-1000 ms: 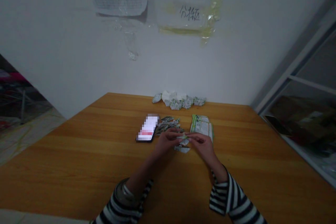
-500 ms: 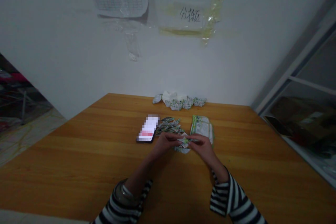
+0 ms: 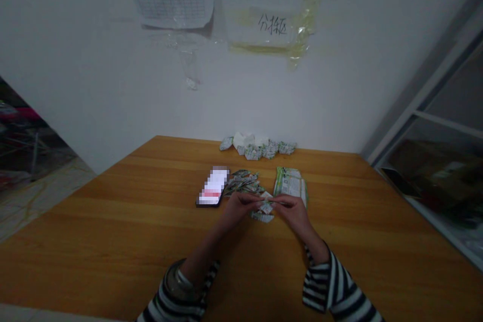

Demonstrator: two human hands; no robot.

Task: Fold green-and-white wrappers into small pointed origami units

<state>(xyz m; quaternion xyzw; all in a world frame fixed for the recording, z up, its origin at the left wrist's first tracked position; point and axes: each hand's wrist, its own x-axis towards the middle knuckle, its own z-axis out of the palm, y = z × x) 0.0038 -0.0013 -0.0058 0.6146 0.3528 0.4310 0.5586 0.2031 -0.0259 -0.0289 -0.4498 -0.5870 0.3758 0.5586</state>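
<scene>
left hand point(image 3: 237, 209), right hand point(image 3: 296, 214) pinching small green-white packet point(image 3: 266, 207) together, taped sign point(image 3: 264, 25) handwritten 分拣

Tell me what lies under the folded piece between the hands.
A flat folded green-and-white wrapper lies on the wooden table below the folded piece held by the left hand and right hand. Those hands hide anything directly beneath them.
</scene>
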